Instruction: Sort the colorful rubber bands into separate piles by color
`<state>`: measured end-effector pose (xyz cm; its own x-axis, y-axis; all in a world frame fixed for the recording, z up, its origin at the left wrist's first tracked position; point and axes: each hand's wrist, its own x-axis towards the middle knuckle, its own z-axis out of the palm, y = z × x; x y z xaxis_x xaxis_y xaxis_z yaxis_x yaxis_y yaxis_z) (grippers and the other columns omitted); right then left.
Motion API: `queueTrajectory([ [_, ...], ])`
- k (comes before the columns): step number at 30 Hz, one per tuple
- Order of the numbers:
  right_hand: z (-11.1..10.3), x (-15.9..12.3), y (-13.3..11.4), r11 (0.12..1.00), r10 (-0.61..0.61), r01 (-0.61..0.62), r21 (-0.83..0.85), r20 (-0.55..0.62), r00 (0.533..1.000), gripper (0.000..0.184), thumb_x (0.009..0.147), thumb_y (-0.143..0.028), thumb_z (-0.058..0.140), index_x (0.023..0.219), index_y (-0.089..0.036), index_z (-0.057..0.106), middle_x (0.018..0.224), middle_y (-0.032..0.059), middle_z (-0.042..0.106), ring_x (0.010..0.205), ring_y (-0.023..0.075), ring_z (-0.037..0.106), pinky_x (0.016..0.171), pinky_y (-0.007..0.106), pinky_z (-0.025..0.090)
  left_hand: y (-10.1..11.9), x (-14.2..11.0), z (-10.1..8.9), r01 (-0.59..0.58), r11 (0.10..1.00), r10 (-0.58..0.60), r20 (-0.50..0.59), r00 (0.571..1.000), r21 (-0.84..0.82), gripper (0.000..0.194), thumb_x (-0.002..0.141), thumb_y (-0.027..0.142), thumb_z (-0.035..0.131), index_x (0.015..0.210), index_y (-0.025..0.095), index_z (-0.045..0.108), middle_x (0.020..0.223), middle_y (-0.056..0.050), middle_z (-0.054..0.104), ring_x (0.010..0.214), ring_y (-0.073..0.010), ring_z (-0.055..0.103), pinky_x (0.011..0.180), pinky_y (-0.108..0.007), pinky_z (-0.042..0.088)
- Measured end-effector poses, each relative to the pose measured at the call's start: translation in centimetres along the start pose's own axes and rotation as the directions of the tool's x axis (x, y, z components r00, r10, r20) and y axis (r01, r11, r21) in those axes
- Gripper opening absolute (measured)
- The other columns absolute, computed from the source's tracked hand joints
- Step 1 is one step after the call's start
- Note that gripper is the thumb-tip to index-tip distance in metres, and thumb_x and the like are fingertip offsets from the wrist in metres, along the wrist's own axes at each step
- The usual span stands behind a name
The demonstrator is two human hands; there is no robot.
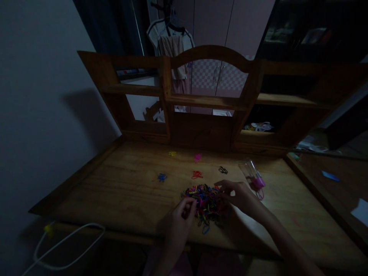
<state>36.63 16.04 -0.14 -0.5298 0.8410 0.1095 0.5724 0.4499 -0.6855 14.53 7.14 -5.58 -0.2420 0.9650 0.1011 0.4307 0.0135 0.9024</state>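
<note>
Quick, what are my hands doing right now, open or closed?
Left hand: fingertips pinched at the pile; can't tell if they hold anything.
Right hand: open, thumb and forefinger apart, at the pile's right side.

Five small band clusters (197, 175), one multicoloured pile (205, 201), one bottle (247, 168)
</note>
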Motion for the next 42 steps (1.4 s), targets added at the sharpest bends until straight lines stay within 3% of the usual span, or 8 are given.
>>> queueTrajectory([
  [4, 0.4, 0.4, -0.8, 1.000, -0.020, 0.020, 0.012, 0.053, 0.998, 0.015, 0.087, -0.026, 0.063, 0.100, -0.022, 0.070, 0.083, 0.0014, 0.071, 0.069, 0.0143, 0.064, 0.064, 0.025, 0.047, 0.1, 0.0, -0.1, 0.011, 0.999, -0.011, 0.003, 1.000, 0.032, 0.023, 0.089, 0.039, 0.053, 0.086, 0.021, 0.067, 0.066, 0.001, 0.063, 0.060, -0.0127, 0.061, 0.056, -0.018, 0.043],
  [8, 1.5, 1.1, -1.7, 0.997, -0.054, 0.049, 0.052, 0.104, 0.993, 0.015, 0.085, -0.020, 0.064, 0.098, -0.022, 0.071, 0.086, 0.0002, 0.071, 0.072, 0.0135, 0.064, 0.065, 0.023, 0.047, -0.4, -0.1, 0.2, -0.018, 0.998, 0.018, 0.004, 1.000, 0.052, 0.024, 0.089, 0.040, 0.053, 0.085, 0.021, 0.066, 0.064, 0.002, 0.059, 0.058, -0.0116, 0.057, 0.055, -0.018, 0.041],
  [14, 2.7, 2.3, -2.5, 0.995, -0.095, 0.096, -0.018, 0.072, 0.993, 0.023, 0.081, -0.010, 0.064, 0.101, -0.020, 0.071, 0.090, 0.0024, 0.070, 0.079, 0.0148, 0.064, 0.073, 0.024, 0.047, -0.8, 0.1, 0.3, -0.038, 0.997, 0.037, 0.003, 0.999, 0.061, 0.025, 0.090, 0.040, 0.052, 0.084, 0.021, 0.066, 0.062, 0.003, 0.059, 0.056, -0.0114, 0.056, 0.054, -0.018, 0.040],
  [24, 2.5, 2.4, -2.8, 0.986, -0.095, 0.103, -0.132, 0.066, 0.993, 0.016, 0.082, -0.013, 0.065, 0.094, -0.021, 0.072, 0.088, 0.0021, 0.065, 0.077, 0.0135, 0.061, 0.070, 0.022, 0.045, 0.0, 0.0, -0.1, -0.026, 0.998, 0.025, 0.026, 0.999, 0.059, 0.026, 0.092, 0.039, 0.049, 0.085, 0.022, 0.067, 0.066, 0.002, 0.063, 0.060, -0.0129, 0.060, 0.056, -0.019, 0.042],
  [31, 3.2, 3.0, -3.2, 0.959, -0.026, 0.055, -0.279, 0.108, 0.994, 0.013, 0.079, -0.015, 0.067, 0.089, -0.021, 0.073, 0.085, 0.0024, 0.065, 0.074, 0.0141, 0.062, 0.066, 0.022, 0.041, 0.0, -0.1, -0.3, -0.013, 1.000, 0.013, 0.022, 1.000, 0.016, 0.026, 0.092, 0.040, 0.049, 0.086, 0.022, 0.067, 0.072, 0.000, 0.069, 0.065, -0.0150, 0.065, 0.058, -0.020, 0.045],
  [42, 2.7, 2.6, -3.0, 0.962, -0.062, 0.078, -0.262, 0.068, 0.996, 0.012, 0.078, -0.011, 0.064, 0.083, -0.019, 0.071, 0.082, 0.0020, 0.065, 0.070, 0.0135, 0.061, 0.064, 0.023, 0.040, 0.2, -0.3, -0.5, -0.010, 1.000, 0.009, 0.028, 1.000, 0.030, 0.028, 0.093, 0.041, 0.048, 0.087, 0.022, 0.067, 0.075, -0.001, 0.070, 0.068, -0.0161, 0.066, 0.060, -0.021, 0.046],
])
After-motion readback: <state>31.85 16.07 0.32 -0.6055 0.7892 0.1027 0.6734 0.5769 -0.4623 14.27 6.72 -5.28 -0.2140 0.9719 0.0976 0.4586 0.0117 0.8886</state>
